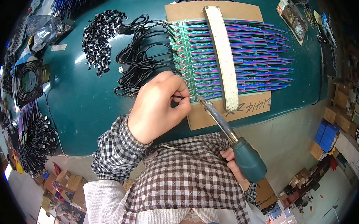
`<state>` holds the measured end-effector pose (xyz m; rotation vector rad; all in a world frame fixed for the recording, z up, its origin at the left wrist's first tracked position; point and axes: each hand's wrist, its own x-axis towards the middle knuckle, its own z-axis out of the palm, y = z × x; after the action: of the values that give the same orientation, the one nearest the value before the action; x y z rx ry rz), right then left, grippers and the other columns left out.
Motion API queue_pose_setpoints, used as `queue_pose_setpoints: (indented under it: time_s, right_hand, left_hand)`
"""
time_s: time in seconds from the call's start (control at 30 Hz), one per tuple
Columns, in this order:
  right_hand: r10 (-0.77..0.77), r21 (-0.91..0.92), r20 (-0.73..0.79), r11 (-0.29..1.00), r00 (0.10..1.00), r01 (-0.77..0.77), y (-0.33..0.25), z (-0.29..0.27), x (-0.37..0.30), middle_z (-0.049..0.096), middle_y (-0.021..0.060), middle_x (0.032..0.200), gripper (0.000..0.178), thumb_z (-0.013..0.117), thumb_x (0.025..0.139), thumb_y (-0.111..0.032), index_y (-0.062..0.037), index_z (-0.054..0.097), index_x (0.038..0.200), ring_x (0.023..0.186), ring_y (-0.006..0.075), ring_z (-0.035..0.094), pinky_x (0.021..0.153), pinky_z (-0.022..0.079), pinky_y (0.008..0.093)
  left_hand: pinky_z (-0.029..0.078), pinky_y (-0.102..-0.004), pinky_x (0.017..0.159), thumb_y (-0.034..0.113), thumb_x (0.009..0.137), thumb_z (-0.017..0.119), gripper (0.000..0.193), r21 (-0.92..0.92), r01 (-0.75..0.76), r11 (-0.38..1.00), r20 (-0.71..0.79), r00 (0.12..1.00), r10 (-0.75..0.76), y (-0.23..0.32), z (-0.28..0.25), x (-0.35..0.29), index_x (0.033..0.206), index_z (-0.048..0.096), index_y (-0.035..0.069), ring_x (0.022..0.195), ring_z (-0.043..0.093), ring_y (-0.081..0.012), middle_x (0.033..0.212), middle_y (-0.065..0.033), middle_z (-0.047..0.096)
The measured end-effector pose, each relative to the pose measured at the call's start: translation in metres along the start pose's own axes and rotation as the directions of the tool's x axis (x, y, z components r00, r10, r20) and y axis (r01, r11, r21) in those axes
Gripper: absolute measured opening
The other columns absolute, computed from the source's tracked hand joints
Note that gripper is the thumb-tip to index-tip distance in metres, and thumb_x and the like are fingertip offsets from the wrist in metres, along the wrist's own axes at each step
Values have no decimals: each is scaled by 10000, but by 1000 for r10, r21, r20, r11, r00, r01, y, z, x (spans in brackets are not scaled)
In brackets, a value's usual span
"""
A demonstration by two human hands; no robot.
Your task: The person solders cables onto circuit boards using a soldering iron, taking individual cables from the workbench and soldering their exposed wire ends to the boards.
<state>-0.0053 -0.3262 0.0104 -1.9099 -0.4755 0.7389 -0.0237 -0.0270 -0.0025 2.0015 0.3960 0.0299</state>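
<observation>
My left hand (160, 105) pinches a thin black cable (177, 97) at the lower left corner of a green circuit board panel (185, 46). In my right hand (235, 164) is a soldering iron (247, 160) with a dark green handle; its tip meets the board close to my left fingertips. Rows of blue, pink and black wires (266, 59) run from the panel to the right. Across them lies a long whitish bar (222, 54). Coiled black cables (135, 64) lead into the panel's left edge. Brown cardboard (205, 116) lies beneath the panel.
A heap of small black connectors (98, 42) lies left of the cables. Farther left stand a black fan (27, 82) and a clear plastic bag (45, 30). A stained flat tray (292, 21) is at the far right. Wire bundles (36, 137) hang at the table's left edge.
</observation>
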Motion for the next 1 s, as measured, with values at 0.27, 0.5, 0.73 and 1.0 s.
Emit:
queue_pose_setpoints:
  time_s: [0.27, 0.5, 0.73, 1.0]
  right_hand:
    - [61, 243, -62, 969, 996, -44, -10, 7, 3, 720, 94, 890, 281, 814, 777, -102, 11, 674, 993, 887, 211, 724, 789, 560, 314]
    - [93, 299, -76, 952, 993, -66, -14, 5, 5, 725, 121, 968, 322, 807, 811, -187, 8, 685, 1037, 947, 242, 722, 845, 554, 346]
    - [92, 305, -63, 950, 994, -69, -12, 5, 5, 723, 118, 969, 328, 807, 812, -192, 12, 684, 1038, 958, 252, 720, 847, 558, 352]
    - [115, 381, -94, 922, 989, -71, -9, 6, 1, 718, 130, 974, 342, 796, 831, -195, 27, 672, 1060, 955, 269, 716, 866, 567, 382]
  left_hand:
    - [513, -312, 589, -37, 740, 698, 128, 23, -32, 999, -4, 999, 32, 0, -3, -2, 810, 604, 14, 656, 624, -215, 771, -91, 575]
    - [486, -314, 600, -15, 821, 697, 94, 48, -14, 999, -10, 1000, 14, 3, -13, -20, 906, 677, 19, 683, 614, -217, 808, -96, 625]
    - [521, -338, 627, 15, 808, 713, 83, 133, -79, 988, -95, 991, 92, 3, -10, -21, 882, 678, 32, 721, 660, -258, 822, -100, 659]
    - [538, -241, 696, -59, 840, 710, 119, -130, 202, 971, -22, 978, -207, 10, -4, -29, 956, 704, -32, 786, 666, -120, 865, -71, 661]
